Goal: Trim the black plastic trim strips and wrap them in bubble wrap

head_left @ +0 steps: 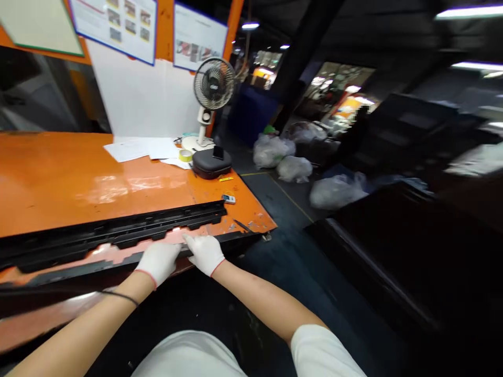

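Both my hands wear white gloves and are close together at the front edge of the orange table. My left hand (159, 262) is closed around a long, thin black strip (78, 269) that runs along this edge. Just to its right, my right hand (205, 254) grips the same strip, its thumb side towards my left hand; its fingertips are partly hidden. Behind the strip, a second long black plastic piece (157, 222) with a notched edge and lengthwise ribs lies flat on the table.
On the orange table (51, 178) stand a fan (214, 86) and a black case (212, 163), near papers (129, 149), yellow tape (185, 155) and a small grey-white device (228, 199). Plastic bags (294, 168) lie on the floor. Large dark shapes (377, 272) fill the right side.
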Demonstrator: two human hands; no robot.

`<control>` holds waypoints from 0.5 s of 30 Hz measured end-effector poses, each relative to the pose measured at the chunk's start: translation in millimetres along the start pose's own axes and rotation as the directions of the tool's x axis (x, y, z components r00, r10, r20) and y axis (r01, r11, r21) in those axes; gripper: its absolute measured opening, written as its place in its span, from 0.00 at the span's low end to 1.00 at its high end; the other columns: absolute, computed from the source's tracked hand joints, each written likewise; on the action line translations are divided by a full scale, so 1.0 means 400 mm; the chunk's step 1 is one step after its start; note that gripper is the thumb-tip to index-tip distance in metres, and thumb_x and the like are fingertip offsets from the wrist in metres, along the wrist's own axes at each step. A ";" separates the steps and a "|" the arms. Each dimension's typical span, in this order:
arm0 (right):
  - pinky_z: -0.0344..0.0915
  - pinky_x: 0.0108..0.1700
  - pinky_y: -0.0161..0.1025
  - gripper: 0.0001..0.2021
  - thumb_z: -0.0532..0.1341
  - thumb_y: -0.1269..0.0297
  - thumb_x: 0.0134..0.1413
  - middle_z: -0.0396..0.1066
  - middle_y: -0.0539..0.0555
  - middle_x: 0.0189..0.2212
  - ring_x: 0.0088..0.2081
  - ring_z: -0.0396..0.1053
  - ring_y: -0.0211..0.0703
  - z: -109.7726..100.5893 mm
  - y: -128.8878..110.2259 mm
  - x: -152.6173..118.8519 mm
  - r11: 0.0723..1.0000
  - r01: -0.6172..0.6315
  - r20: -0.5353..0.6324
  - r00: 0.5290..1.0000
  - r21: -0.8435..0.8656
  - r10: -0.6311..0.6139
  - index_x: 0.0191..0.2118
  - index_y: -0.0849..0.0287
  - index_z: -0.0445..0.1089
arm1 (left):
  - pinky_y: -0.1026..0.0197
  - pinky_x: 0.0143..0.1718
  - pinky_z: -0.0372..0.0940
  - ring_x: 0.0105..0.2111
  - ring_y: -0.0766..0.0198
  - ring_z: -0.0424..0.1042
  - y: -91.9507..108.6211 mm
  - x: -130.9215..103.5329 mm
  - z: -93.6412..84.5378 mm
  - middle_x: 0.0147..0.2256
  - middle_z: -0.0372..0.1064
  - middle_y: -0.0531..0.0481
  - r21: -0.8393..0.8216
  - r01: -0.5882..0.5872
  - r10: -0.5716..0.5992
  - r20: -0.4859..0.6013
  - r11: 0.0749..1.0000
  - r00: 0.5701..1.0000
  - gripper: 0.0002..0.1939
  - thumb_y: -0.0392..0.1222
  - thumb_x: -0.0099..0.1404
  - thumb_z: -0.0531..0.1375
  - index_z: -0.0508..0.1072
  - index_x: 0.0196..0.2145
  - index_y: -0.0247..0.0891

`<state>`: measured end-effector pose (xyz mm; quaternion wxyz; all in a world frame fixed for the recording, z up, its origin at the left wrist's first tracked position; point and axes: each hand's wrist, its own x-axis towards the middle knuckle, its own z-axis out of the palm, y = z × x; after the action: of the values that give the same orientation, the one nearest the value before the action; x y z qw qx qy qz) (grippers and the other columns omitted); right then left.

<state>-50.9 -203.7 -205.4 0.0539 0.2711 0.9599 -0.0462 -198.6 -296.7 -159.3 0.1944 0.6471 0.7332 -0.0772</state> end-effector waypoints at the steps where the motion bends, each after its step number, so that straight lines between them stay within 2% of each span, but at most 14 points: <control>1: 0.75 0.48 0.48 0.37 0.71 0.59 0.62 0.82 0.62 0.48 0.47 0.81 0.58 -0.013 0.040 -0.004 1.000 0.010 -0.012 1.000 -0.026 -0.010 0.74 0.54 0.62 | 0.45 0.54 0.72 0.49 0.42 0.83 -0.014 -0.004 -0.001 0.49 0.82 0.33 0.048 0.025 -0.024 -0.017 0.999 1.000 0.21 0.33 0.71 0.58 0.80 0.58 0.37; 4: 0.73 0.57 0.52 0.36 0.71 0.60 0.61 0.80 0.63 0.52 0.51 0.80 0.59 -0.071 0.205 -0.060 0.996 -0.006 -0.043 0.999 -0.089 0.003 0.72 0.56 0.63 | 0.47 0.49 0.73 0.45 0.42 0.84 -0.068 -0.001 0.009 0.43 0.83 0.34 0.128 0.015 -0.009 -0.041 0.992 0.999 0.24 0.28 0.69 0.53 0.77 0.58 0.37; 6: 0.65 0.67 0.61 0.39 0.75 0.60 0.56 0.77 0.68 0.57 0.59 0.75 0.66 -0.119 0.304 -0.120 0.980 -0.153 -0.078 0.987 -0.126 0.144 0.70 0.62 0.65 | 0.47 0.47 0.72 0.44 0.42 0.84 -0.096 0.005 0.013 0.43 0.83 0.35 0.143 -0.003 0.009 -0.039 0.990 0.999 0.27 0.28 0.69 0.52 0.73 0.62 0.38; 8: 0.57 0.72 0.68 0.47 0.81 0.54 0.48 0.71 0.75 0.63 0.67 0.67 0.76 -0.156 0.360 -0.171 0.942 -0.311 -0.140 0.946 -0.122 0.294 0.70 0.66 0.64 | 0.47 0.46 0.72 0.44 0.41 0.84 -0.105 0.009 0.011 0.44 0.83 0.36 0.137 -0.013 0.019 -0.042 0.991 0.999 0.28 0.30 0.69 0.52 0.72 0.64 0.39; 9: 0.56 0.72 0.68 0.52 0.82 0.50 0.44 0.68 0.77 0.66 0.69 0.63 0.78 -0.167 0.367 -0.187 0.941 -0.323 -0.167 0.938 -0.101 0.304 0.71 0.66 0.64 | 0.48 0.46 0.72 0.44 0.41 0.84 -0.101 0.011 0.010 0.44 0.83 0.36 0.127 -0.021 0.028 -0.055 0.992 0.998 0.27 0.31 0.69 0.53 0.72 0.63 0.39; 10: 0.57 0.72 0.67 0.55 0.83 0.46 0.42 0.67 0.76 0.67 0.70 0.63 0.77 -0.171 0.358 -0.196 0.959 -0.274 -0.180 0.950 -0.079 0.256 0.72 0.65 0.63 | 0.48 0.46 0.72 0.43 0.41 0.84 -0.094 0.013 0.010 0.42 0.83 0.37 0.113 -0.030 0.038 -0.068 0.993 0.997 0.26 0.33 0.68 0.54 0.73 0.62 0.40; 12: 0.65 0.68 0.61 0.56 0.81 0.42 0.45 0.73 0.70 0.63 0.65 0.70 0.71 -0.161 0.309 -0.194 0.993 -0.109 -0.157 0.983 -0.052 0.099 0.74 0.60 0.61 | 0.46 0.45 0.72 0.41 0.40 0.84 -0.070 0.017 0.014 0.40 0.83 0.37 0.073 -0.041 0.047 -0.091 0.997 0.995 0.25 0.36 0.68 0.55 0.74 0.61 0.41; 13: 0.69 0.63 0.58 0.52 0.79 0.42 0.49 0.77 0.67 0.58 0.60 0.75 0.67 -0.150 0.277 -0.184 0.997 -0.061 -0.121 0.991 -0.050 0.054 0.74 0.58 0.61 | 0.45 0.46 0.72 0.41 0.39 0.84 -0.058 0.017 0.019 0.39 0.83 0.37 0.045 -0.048 0.052 -0.107 0.998 0.993 0.25 0.38 0.67 0.56 0.75 0.60 0.41; 15: 0.73 0.53 0.52 0.37 0.72 0.45 0.61 0.82 0.61 0.48 0.49 0.80 0.61 -0.127 0.218 -0.160 0.995 -0.073 -0.024 0.997 -0.070 0.072 0.70 0.54 0.67 | 0.41 0.46 0.73 0.41 0.36 0.84 -0.047 0.010 0.030 0.40 0.83 0.37 -0.005 -0.064 0.063 -0.129 0.998 0.990 0.24 0.42 0.65 0.59 0.78 0.58 0.43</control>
<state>45.4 -156.7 -152.2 0.0547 0.3041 0.9510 -0.0073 -214.9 -300.4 -174.4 0.1519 0.6727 0.7237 -0.0255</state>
